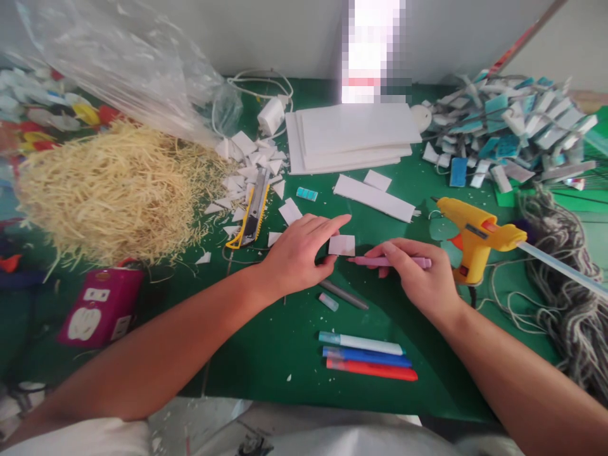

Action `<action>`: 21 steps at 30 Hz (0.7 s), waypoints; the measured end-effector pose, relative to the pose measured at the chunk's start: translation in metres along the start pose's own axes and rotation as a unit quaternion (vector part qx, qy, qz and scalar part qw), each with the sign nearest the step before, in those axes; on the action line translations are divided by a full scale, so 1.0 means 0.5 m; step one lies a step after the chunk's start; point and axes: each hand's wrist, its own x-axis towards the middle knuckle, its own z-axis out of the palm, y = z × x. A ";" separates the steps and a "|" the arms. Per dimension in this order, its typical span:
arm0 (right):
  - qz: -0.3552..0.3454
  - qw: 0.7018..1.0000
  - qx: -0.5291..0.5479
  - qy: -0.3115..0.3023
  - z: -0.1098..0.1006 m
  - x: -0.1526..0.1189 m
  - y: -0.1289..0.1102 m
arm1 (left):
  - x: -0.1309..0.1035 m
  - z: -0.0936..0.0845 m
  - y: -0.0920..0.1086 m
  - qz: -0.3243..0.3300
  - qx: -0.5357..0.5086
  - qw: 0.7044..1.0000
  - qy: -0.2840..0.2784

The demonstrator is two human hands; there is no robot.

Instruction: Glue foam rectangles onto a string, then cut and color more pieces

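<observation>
Over the middle of the green table, my left hand (304,250) grips a small white card (342,245) at its left edge, with the index finger stretched out above it. A faint fold or line runs near the card's right side. My right hand (418,269) pinches a pink marker (394,261) whose tip points left, just below the card; whether it touches I cannot tell. Under my left hand lie a grey pen (344,294) and a loose pen cap (329,301). Closer to me are a pale marker (365,343), a blue marker (368,356) and a red marker (373,368).
A yellow utility knife (254,212) lies by white scraps (247,158) and a straw heap (114,190) on the left. White boards (356,136) are stacked behind. At right are a yellow glue gun (475,237), cut pieces (513,126) and grey yarn (565,278).
</observation>
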 end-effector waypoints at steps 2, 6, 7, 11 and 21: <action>-0.003 1.000 0.008 0.020 0.001 0.000 0.000 | 0.000 0.000 0.000 0.003 0.000 1.000 0.001; 0.003 1.000 0.014 0.026 0.003 0.000 0.002 | 0.001 0.000 0.002 0.002 -0.001 1.000 0.000; 0.004 1.000 0.013 0.015 0.002 0.000 0.002 | 0.001 -0.001 0.002 0.001 -0.002 1.000 0.000; -0.005 1.000 0.007 0.016 -0.001 -0.001 0.003 | 0.000 -0.002 0.002 0.002 -0.009 1.000 0.001; 0.003 0.999 0.028 0.019 -0.002 0.001 0.002 | 0.000 0.000 0.000 -0.002 -0.009 1.000 -0.002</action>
